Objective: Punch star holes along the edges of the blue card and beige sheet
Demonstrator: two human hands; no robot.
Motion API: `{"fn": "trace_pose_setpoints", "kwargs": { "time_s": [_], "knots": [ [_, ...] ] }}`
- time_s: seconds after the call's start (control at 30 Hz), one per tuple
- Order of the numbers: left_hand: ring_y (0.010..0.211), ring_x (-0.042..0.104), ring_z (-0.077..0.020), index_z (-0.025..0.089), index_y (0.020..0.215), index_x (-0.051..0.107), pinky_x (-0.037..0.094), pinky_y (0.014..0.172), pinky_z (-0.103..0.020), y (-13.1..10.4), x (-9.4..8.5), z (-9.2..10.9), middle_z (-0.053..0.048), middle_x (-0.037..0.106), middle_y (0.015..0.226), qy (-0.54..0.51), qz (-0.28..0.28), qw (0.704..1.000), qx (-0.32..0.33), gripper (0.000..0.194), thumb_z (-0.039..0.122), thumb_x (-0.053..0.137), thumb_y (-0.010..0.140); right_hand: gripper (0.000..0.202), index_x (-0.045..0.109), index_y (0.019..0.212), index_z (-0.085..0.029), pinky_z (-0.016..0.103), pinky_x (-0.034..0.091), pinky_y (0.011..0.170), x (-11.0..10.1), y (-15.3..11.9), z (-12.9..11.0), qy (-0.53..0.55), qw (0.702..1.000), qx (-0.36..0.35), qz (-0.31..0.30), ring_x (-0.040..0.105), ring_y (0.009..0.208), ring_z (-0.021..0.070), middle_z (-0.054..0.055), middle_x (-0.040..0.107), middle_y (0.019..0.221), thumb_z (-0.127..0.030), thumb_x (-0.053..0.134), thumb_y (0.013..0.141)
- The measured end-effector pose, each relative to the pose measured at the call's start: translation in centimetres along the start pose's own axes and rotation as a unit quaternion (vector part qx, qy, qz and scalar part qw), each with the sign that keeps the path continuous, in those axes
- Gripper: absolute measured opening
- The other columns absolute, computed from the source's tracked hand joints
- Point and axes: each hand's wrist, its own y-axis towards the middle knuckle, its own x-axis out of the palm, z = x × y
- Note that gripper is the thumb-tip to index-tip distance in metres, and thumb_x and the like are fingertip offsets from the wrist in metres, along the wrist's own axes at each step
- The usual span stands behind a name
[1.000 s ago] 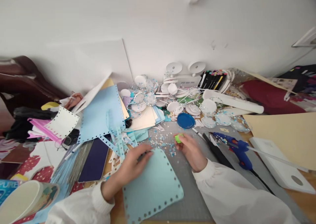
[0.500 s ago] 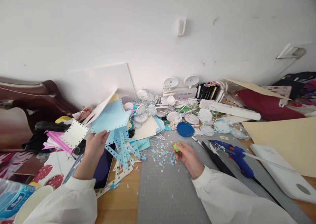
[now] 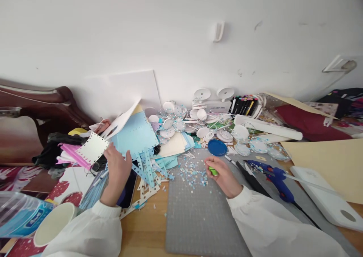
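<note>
My right hand (image 3: pixel 222 174) is closed around a small green object (image 3: pixel 213 171) above the grey cutting mat (image 3: pixel 202 223). Small blue and white paper pieces (image 3: pixel 193 174) lie scattered on the mat just left of it. My left hand (image 3: pixel 117 170), thumb apart from the fingers, hovers at the lower edge of a light blue sheet (image 3: pixel 134 134) with punched edges; nothing shows in its grasp. Beside its fingertips is a cream sheet (image 3: pixel 93 147) with holes along its edges. Punched blue strips (image 3: pixel 147 168) lie to the right of this hand.
A blue lid (image 3: pixel 217 147) and white discs with beaded strings lie at the back. On the right are a blue glue gun (image 3: pixel 279 183) and a white device (image 3: pixel 326 196). A cup (image 3: pixel 55 223) and a plastic bottle (image 3: pixel 22 215) stand at the lower left.
My left hand has let go of the light blue sheet's edge, and its thumb and fingers have spread. My right hand has turned slightly with the green object. The whole view has shifted.
</note>
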Motion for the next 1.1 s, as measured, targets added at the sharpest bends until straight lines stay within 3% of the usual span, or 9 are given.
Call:
{"fn": "trace_pose_setpoints", "kwargs": {
  "time_s": [0.07,0.13,0.23,0.37,0.47,0.6,0.73,0.9,1.1],
  "knots": [
    [0.137,0.023,-0.0398,0.006,0.128,0.041,0.020,0.112,-0.057,-0.9,0.7,0.2,-0.025,0.035,0.139,0.090,-0.017,0.992,0.088,0.059,0.029,0.062,0.079,0.029,0.057,0.070,-0.018,0.023,0.029,0.046,1.0,0.3,-0.5,-0.031,0.999,0.004,-0.007,0.042,0.049,0.0085,-0.003,0.052,0.062,-0.043,0.072,0.071],
    [0.134,0.031,-0.0383,0.005,0.131,0.040,0.027,0.109,-0.055,-1.8,1.8,0.5,-0.026,0.038,0.137,0.175,-0.053,0.966,0.183,0.057,0.034,0.056,0.084,0.030,0.058,0.067,-0.018,0.023,0.025,0.043,2.3,0.7,-1.0,-0.064,0.998,0.008,-0.016,0.040,0.045,0.0073,-0.003,0.053,0.060,-0.044,0.072,0.070],
    [0.135,0.030,-0.0380,0.007,0.133,0.040,0.030,0.108,-0.053,-2.5,3.9,0.5,-0.026,0.036,0.142,0.230,-0.107,0.936,0.244,0.058,0.040,0.052,0.087,0.025,0.065,0.075,-0.018,0.023,0.025,0.040,4.8,1.7,-1.5,-0.111,0.993,0.005,-0.044,0.042,0.043,0.0075,0.000,0.063,0.067,-0.042,0.070,0.070],
    [0.138,0.020,-0.0461,0.002,0.134,0.039,0.023,0.108,-0.062,-2.7,6.0,-0.7,-0.032,0.030,0.145,0.246,-0.108,0.944,0.191,0.073,0.048,0.058,0.081,0.021,0.069,0.084,-0.020,0.024,0.031,0.040,8.2,3.6,-1.4,-0.160,0.984,-0.006,-0.080,0.045,0.041,0.0077,0.004,0.072,0.083,-0.036,0.066,0.072],
    [0.137,0.023,-0.0482,0.000,0.133,0.038,0.028,0.104,-0.064,-2.7,6.5,-2.1,-0.034,0.033,0.142,0.233,-0.107,0.952,0.165,0.073,0.045,0.059,0.080,0.021,0.070,0.088,-0.020,0.024,0.033,0.039,10.2,5.5,-0.8,-0.180,0.980,-0.011,-0.089,0.046,0.040,0.0072,0.004,0.073,0.092,-0.031,0.065,0.071],
    [0.135,0.029,-0.0447,0.003,0.128,0.041,0.032,0.104,-0.062,-2.6,6.3,-3.5,-0.030,0.040,0.137,0.209,-0.111,0.957,0.168,0.056,0.036,0.053,0.084,0.024,0.069,0.092,-0.018,0.022,0.034,0.039,12.4,8.6,0.4,-0.188,0.979,-0.006,-0.075,0.048,0.040,0.0080,0.002,0.071,0.075,-0.025,0.063,0.070],
    [0.135,0.031,-0.0404,0.006,0.125,0.042,0.031,0.106,-0.062,-2.3,6.3,-4.1,-0.026,0.046,0.130,0.179,-0.110,0.962,0.172,0.041,0.026,0.042,0.090,0.029,0.066,0.098,-0.014,0.021,0.035,0.040,13.9,10.9,1.3,-0.184,0.981,0.014,-0.061,0.047,0.040,0.0097,-0.004,0.055,0.047,-0.026,0.058,0.072],
    [0.132,0.036,-0.0373,0.008,0.124,0.041,0.035,0.104,-0.062,-2.1,6.4,-4.5,-0.025,0.046,0.129,0.145,-0.107,0.971,0.156,0.035,0.017,0.037,0.090,0.026,0.064,0.095,-0.014,0.022,0.038,0.042,15.4,12.1,1.6,-0.197,0.978,0.006,-0.062,0.049,0.042,0.0097,-0.003,0.056,0.054,-0.028,0.057,0.074],
    [0.118,0.051,-0.0327,0.011,0.121,0.040,0.045,0.093,-0.055,-1.9,6.1,-4.5,-0.020,0.054,0.113,0.105,-0.109,0.981,0.125,0.034,0.010,0.031,0.088,0.020,0.059,0.088,-0.016,0.026,0.042,0.045,16.8,12.8,2.3,-0.257,0.964,-0.060,-0.028,0.054,0.046,0.0118,0.003,0.065,0.072,-0.027,0.061,0.071]
  ]
}}
